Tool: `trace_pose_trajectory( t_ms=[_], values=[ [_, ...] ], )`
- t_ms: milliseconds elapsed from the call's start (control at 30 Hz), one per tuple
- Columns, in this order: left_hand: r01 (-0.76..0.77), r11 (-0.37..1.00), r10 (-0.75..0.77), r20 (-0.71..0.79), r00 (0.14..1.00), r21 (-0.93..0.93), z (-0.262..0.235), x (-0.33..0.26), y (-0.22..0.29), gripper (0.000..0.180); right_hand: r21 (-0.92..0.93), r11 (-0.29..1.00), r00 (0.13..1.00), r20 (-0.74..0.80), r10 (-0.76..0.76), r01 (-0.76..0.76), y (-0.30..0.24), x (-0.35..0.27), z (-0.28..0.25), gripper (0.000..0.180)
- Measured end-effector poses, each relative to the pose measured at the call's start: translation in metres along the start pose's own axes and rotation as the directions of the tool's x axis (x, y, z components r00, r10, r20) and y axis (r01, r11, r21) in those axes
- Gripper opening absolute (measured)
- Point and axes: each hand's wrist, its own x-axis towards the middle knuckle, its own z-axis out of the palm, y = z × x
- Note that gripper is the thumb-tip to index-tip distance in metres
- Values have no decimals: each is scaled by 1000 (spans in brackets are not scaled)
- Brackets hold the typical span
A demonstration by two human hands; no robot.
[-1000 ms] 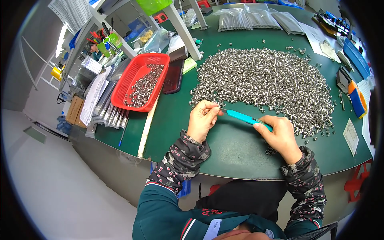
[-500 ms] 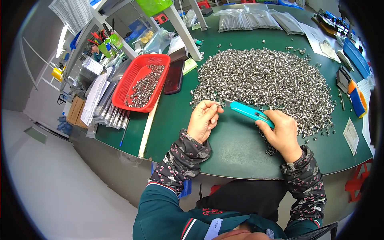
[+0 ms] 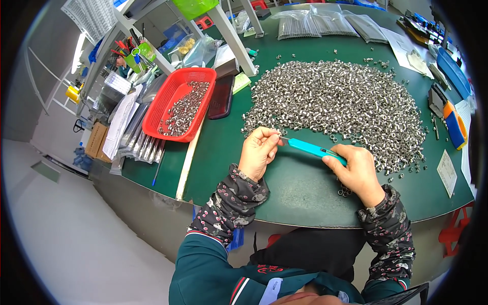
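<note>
My right hand [image 3: 358, 170] is closed around the handle end of a turquoise utility knife [image 3: 307, 147]. Its blade points left and reaches the fingertips of my left hand [image 3: 258, 152]. There, thumb and forefinger pinch a small part that is mostly hidden, perhaps one of the metal rings. Just beyond both hands spreads a wide heap of small silvery metal rings [image 3: 335, 99] on the green table [image 3: 305, 203]. A few loose rings [image 3: 344, 191] lie beside my right hand, near the front of the table.
A red plastic basket [image 3: 149, 122] holding more rings stands at the left, with a dark phone-like slab [image 3: 221, 97] beside it. Bagged parts [image 3: 300, 25] lie at the far edge. An orange and blue tool [image 3: 455, 126] and a paper label [image 3: 447, 174] are at the right.
The knife has shifted slightly left and tilted flatter, bringing its blade to my left fingertips. My right hand moved a little left with it; my left hand stays nearly in place.
</note>
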Motion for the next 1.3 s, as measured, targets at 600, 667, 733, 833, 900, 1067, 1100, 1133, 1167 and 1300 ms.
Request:
trace_pose_trajectory(
  t_ms=[600,667,733,833,900,1067,1100,1133,1167,1300],
  values=[
    [77,984,-72,38,997,-164,-5,1,4,9,-218,963,946,-244,-214,162,-5,0,0,21],
    [80,985,-76,37,996,-151,-5,1,4,11,-208,965,948,-240,-207,159,-6,0,0,21],
    [93,988,-89,32,995,-122,-5,2,3,13,-197,968,951,-235,-201,156,-5,0,1,21],
    [97,992,-97,0,995,-81,-1,1,5,13,-195,969,952,-234,-196,152,-5,-1,1,21],
    [92,991,-91,13,996,-101,-2,2,4,12,-179,973,959,-219,-181,143,-5,-1,1,22],
    [120,979,-115,40,993,-162,-7,1,2,8,-149,978,971,-170,-168,143,-4,-1,2,23],
    [128,974,-124,33,992,-186,-6,1,2,7,-136,980,974,-152,-167,146,-3,-1,2,23],
    [135,968,-132,26,991,-210,-6,1,2,6,-137,980,974,-151,-166,146,-3,-1,2,23],
    [135,968,-133,26,991,-211,-5,1,2,6,-131,982,979,-134,-156,139,-3,-1,2,24],
    [162,959,-159,29,987,-231,-6,0,3,7,-104,986,983,-110,-145,134,-2,-2,4,25]
  ],
)
